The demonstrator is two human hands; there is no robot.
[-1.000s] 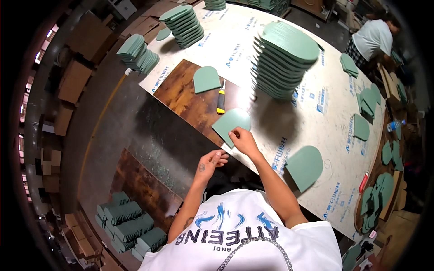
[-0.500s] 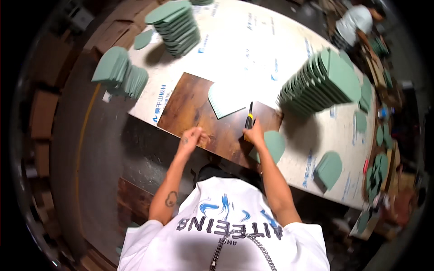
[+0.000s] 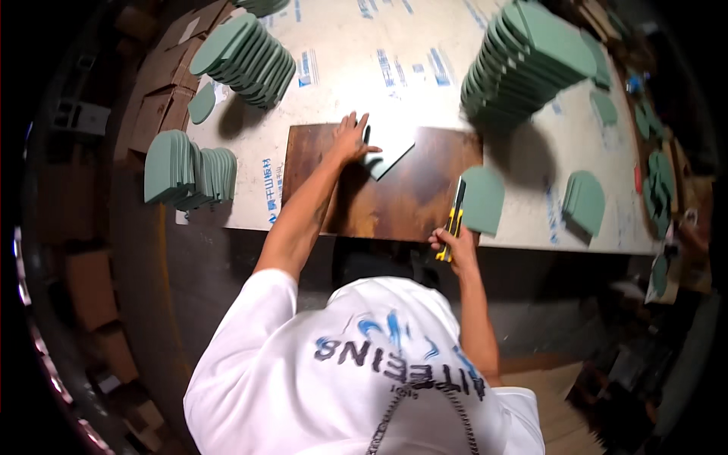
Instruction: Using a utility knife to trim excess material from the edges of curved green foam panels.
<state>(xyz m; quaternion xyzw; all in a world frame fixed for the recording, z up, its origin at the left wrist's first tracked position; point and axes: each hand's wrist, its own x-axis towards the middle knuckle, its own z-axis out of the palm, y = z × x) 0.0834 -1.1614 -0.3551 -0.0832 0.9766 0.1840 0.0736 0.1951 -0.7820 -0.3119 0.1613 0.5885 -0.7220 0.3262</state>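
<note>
My left hand (image 3: 352, 139) reaches over the brown wood-grain board (image 3: 318, 189), fingers spread at the left edge of a thin stack of pale, glare-washed sheets (image 3: 390, 155). Its thumb lies over the stack's near left side. My right hand (image 3: 458, 247) is closed around a yellow and black utility knife (image 3: 455, 216) near the table's front edge, blade end pointing away from me. Just right of the knife, a green round-topped piece (image 3: 485, 199) lies partly over the board's right edge.
Tall stacks of green pieces stand at the far left (image 3: 246, 57) and far right (image 3: 523, 61). A lower stack (image 3: 186, 171) sits at the table's left edge, a small pile (image 3: 584, 201) at the right. Cardboard boxes (image 3: 163, 114) lie beyond the left side.
My left hand has moved forward from the board's front edge to the pale stack. My right hand has drawn the knife back and right. The whole view has shifted.
</note>
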